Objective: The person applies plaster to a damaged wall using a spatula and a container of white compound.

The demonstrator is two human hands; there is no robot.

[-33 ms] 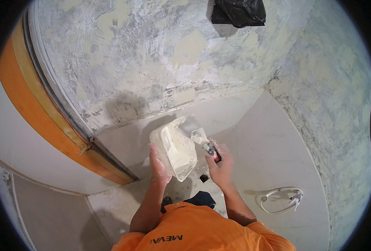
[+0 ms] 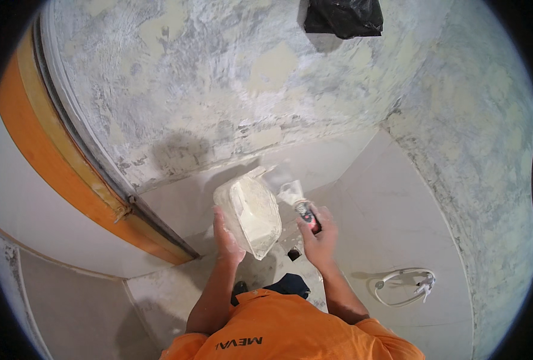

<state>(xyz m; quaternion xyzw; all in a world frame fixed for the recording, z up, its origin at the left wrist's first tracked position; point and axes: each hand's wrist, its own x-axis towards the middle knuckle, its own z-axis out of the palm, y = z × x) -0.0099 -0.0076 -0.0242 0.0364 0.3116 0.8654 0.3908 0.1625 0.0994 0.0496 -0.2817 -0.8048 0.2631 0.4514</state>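
Observation:
My left hand is closed around the lower left side of a whitish plastic tub, its thumb and palm dusted with white. The tub is tilted, and pale filler coats its inside. In my right hand is a putty knife with a red and black handle. Its blade points up and left beside the tub's far right corner, apart from the rim. Smears of filler cover the blade near the handle, while the blade's far end is blurred.
Ahead rises a patchy plastered wall, with a black plastic-wrapped thing at its top. An orange door frame stands at left. On the right, a white hose with a sprayer hangs by the pale tiles. A dark square hole shows below the hands.
My right hand and the putty knife have shifted slightly right, away from the tub. The tub has moved a touch to the left in my left hand.

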